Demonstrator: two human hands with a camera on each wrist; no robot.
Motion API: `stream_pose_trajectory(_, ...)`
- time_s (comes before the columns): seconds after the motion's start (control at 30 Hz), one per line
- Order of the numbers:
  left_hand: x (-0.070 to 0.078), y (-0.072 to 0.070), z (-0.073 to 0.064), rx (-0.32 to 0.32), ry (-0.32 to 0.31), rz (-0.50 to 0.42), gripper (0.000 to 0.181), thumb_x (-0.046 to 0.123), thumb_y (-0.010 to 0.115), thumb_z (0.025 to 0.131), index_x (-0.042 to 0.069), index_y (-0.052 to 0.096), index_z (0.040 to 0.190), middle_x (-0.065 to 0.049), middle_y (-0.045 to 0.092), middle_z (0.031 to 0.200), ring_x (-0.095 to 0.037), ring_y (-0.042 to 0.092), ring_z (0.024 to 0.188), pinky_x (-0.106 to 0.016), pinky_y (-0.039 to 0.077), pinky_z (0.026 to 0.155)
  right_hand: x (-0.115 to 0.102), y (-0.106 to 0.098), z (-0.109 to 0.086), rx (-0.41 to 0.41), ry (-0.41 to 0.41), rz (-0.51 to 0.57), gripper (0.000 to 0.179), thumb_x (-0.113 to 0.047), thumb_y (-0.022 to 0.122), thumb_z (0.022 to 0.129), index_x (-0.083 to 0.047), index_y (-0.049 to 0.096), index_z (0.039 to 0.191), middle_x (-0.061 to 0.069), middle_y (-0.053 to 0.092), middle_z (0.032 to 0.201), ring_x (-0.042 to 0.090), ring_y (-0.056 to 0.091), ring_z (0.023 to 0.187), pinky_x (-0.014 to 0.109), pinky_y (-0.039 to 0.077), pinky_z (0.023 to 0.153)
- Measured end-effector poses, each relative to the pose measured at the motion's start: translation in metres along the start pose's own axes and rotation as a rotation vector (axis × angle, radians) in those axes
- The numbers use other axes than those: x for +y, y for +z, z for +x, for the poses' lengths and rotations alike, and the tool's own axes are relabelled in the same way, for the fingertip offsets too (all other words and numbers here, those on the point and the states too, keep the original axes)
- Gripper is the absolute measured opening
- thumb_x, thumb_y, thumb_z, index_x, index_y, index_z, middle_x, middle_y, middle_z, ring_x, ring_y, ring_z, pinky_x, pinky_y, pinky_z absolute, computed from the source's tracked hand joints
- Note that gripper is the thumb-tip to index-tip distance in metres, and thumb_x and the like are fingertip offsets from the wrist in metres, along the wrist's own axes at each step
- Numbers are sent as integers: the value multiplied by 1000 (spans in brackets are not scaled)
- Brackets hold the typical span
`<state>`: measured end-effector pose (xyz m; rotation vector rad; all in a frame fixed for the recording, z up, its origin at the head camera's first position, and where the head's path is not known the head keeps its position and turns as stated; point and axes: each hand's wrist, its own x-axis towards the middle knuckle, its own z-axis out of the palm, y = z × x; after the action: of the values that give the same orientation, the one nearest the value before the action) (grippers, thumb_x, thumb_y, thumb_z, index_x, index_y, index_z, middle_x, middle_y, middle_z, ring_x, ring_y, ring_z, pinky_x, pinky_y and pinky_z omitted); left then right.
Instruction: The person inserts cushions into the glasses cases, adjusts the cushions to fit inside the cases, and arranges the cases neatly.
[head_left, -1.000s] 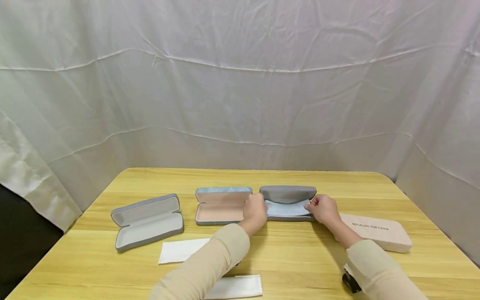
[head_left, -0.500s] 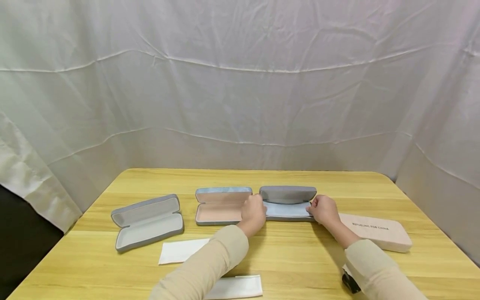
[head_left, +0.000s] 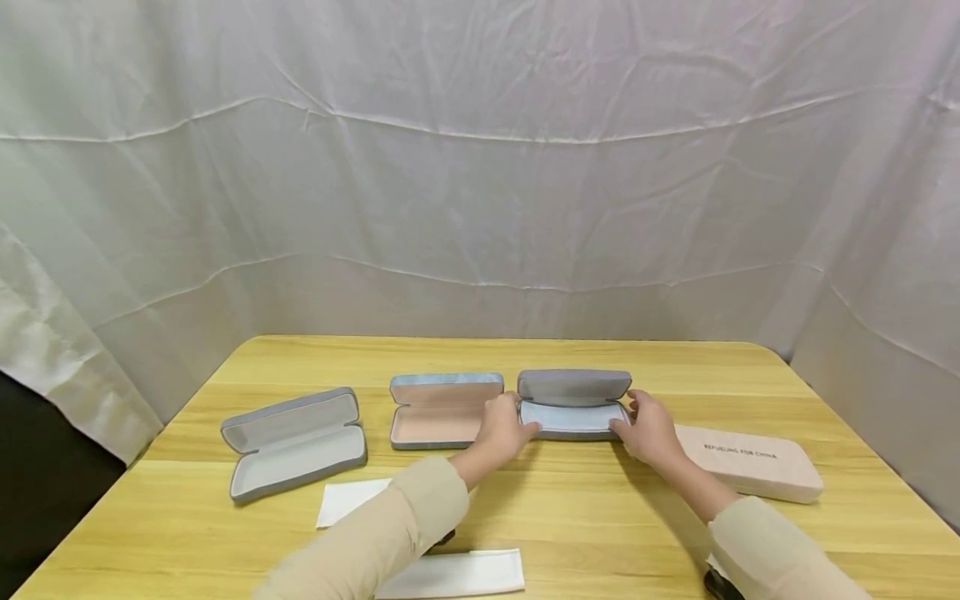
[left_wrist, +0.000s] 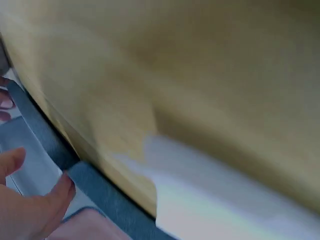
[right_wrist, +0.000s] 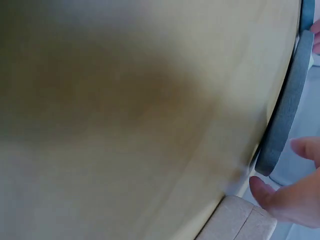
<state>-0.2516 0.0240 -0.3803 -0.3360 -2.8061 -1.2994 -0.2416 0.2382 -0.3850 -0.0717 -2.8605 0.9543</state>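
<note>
A grey glasses case [head_left: 574, 385] stands with its lid up at the back, right of the table's middle. A light blue cleaning cloth [head_left: 573, 416] lies flat in its lower half. My left hand [head_left: 504, 427] is at the case's left end. In the left wrist view, one fingertip [left_wrist: 19, 156] is over the cloth and another is by the end rim, beside the neighbouring case. At the opposite end is my right hand [head_left: 647, 427]. Its thumb and finger [right_wrist: 261, 189] stand apart around that end in the right wrist view, one over the cloth, one outside the rim.
Left of it stand an open blue case with pink lining [head_left: 438, 425] and an open grey case [head_left: 300, 458]. A closed pale pink case [head_left: 750, 462] with lettering lies at the right. White folded cloths [head_left: 480, 572] lie in front, partly under my left sleeve.
The blue cloth, bowed up a second ago, has settled flat into the grey case. Both hands have loosened from pinching its ends and spread their fingers around the case's ends.
</note>
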Motion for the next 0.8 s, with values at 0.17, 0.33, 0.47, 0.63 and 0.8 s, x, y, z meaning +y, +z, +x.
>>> stream_pose_trajectory(0.17,-1,4,-3,-12,6,-92,52,8,74,77,-10,53,121,-20,63,110,-27,61,101,-35,53,84,0,1,-4,-74,29,91,73,-11,59,87,20,17,138,38,42,130,47,43,121,53,38,100)
stream_pose_trajectory(0.33,-2,6,-5,-54,-2,-134,58,8,75,76,-11,49,124,-22,59,120,-31,58,111,-36,51,89,0,2,-5,-102,31,153,75,-11,60,87,20,13,138,38,34,136,47,36,127,52,34,103)
stream_pose_trajectory(0.47,-3,6,-7,-64,-3,-141,64,7,75,76,-13,45,128,-23,55,127,-33,52,119,-39,47,96,1,1,-8,-112,33,166,75,-10,60,87,18,14,139,35,33,138,46,35,128,52,33,104)
stream_pose_trajectory(0.63,-5,4,-10,-73,0,-143,65,8,74,77,-14,43,129,-25,52,129,-34,50,121,-40,47,96,1,-1,-12,-124,41,182,74,-11,60,87,17,15,139,34,32,138,46,33,128,53,31,105)
stream_pose_trajectory(0.8,-9,4,-12,-79,54,-136,62,8,74,77,-14,46,127,-26,55,124,-33,54,116,-41,49,91,2,-1,-15,-116,31,160,74,-12,60,87,16,16,139,34,33,137,46,35,127,53,31,105)
